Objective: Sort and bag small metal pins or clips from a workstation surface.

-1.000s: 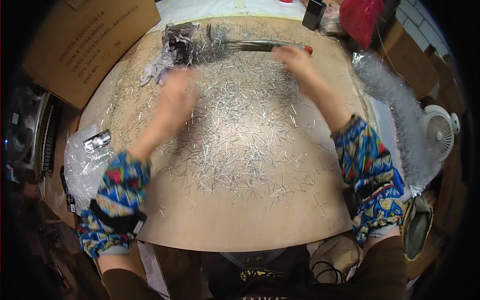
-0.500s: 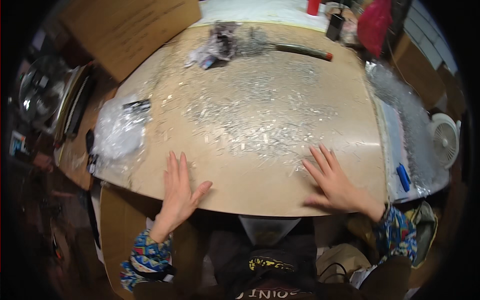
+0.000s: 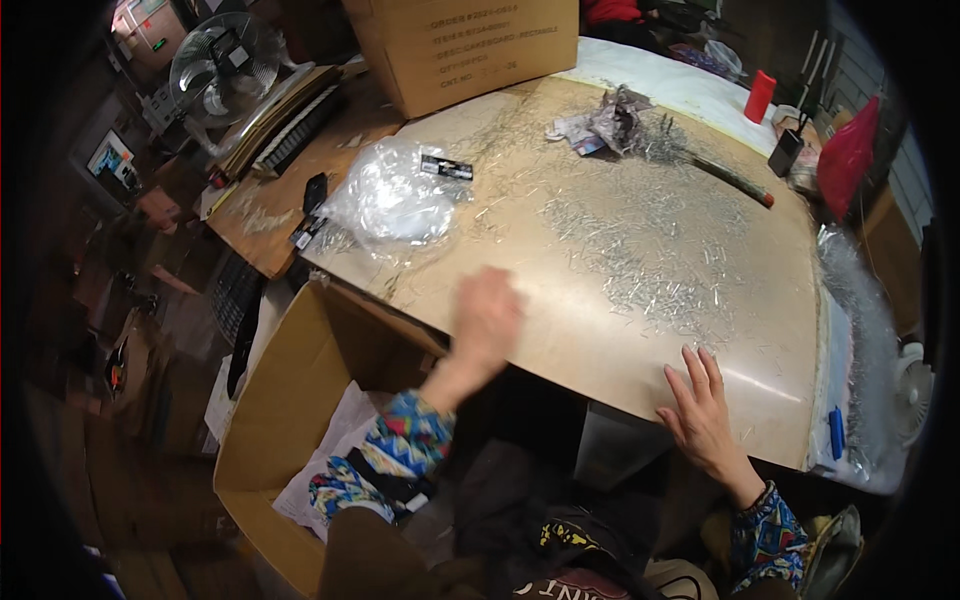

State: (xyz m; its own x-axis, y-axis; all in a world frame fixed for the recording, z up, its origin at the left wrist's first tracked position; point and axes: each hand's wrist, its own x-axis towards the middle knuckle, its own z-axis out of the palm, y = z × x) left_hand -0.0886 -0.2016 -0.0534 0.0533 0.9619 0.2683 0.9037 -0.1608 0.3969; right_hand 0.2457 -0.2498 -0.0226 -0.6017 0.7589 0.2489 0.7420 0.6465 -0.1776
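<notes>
Short, thin, shiny silvery pieces lie scattered over the pale tabletop; I cannot make out what they are. My left hand, smeared by motion, is over the front left part of the table, and its fingers are not clear. To its upper left rests a bulging clear plastic bag with black labels. My right hand is at the front edge with fingers stretched out and apart, holding nothing. Its fingertips lie just short of the nearest silvery pieces.
A crumpled printed sheet and a dark rod with an orange end lie at the back. Behind stands a closed carton. An open cardboard box is below the left edge. A blue marker lies at the right.
The view has swung left, so the table sits farther right and more of the open box shows. My left hand, earlier flat with fingers extended, is now blurred. My right hand stays spread.
</notes>
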